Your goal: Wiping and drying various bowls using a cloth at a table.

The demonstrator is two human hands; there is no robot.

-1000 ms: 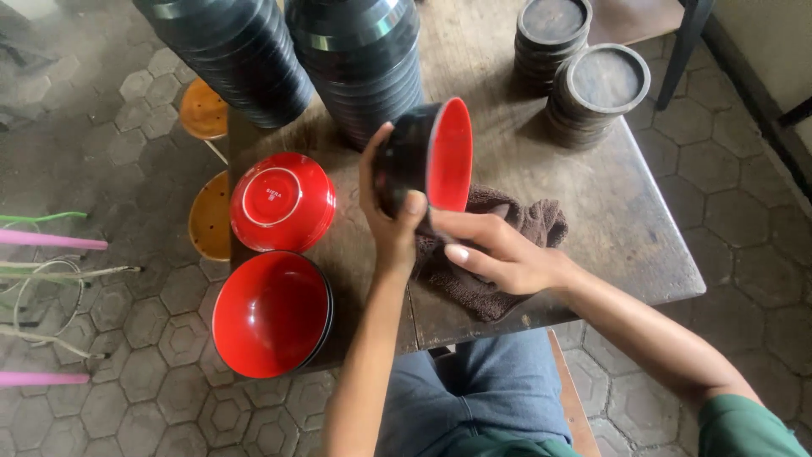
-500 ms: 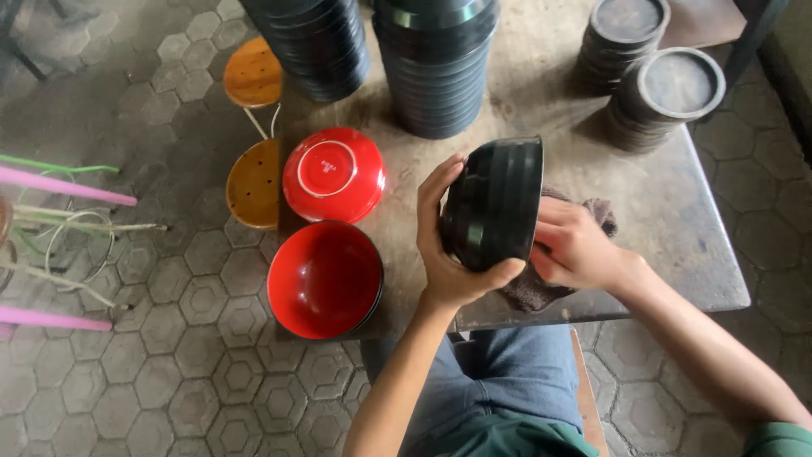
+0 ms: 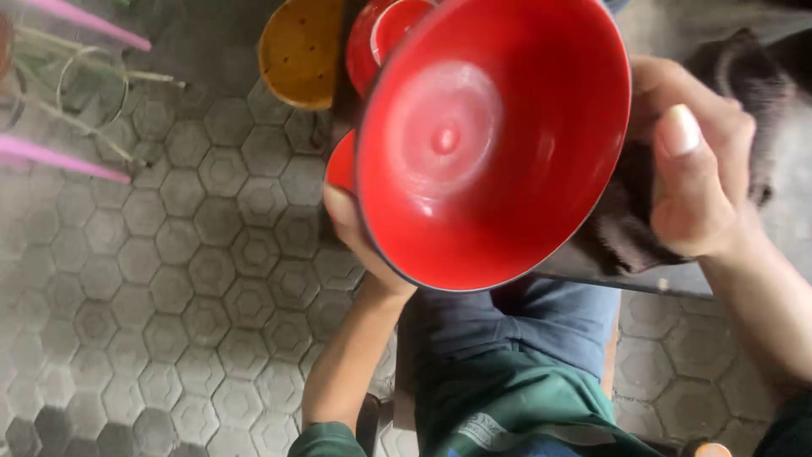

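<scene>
Red bowl (image 3: 491, 144) gripped by left hand (image 3: 359, 241), hiding the table; right hand (image 3: 698, 169) clutching dark cloth (image 3: 626, 228); yellow stool (image 3: 300, 51) beyond.

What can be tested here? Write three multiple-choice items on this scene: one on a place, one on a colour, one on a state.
1. Where is the dark cloth?
A. under the right hand, on the table edge
B. on the floor
C. inside the bowl

2. What colour is the inside of the bowl?
A. yellow
B. red
C. green

3. How is the bowl held?
A. flat on the table, untouched
B. upside down on the floor
C. lifted and tilted, its opening towards the camera, the left hand gripping its rim

Answers:
1 A, the cloth lies bunched below the right hand's thumb and fingers.
2 B, the glossy inside is red, with a dark rim.
3 C, the whole inside shows and the left hand's fingers wrap its lower left edge.
</scene>
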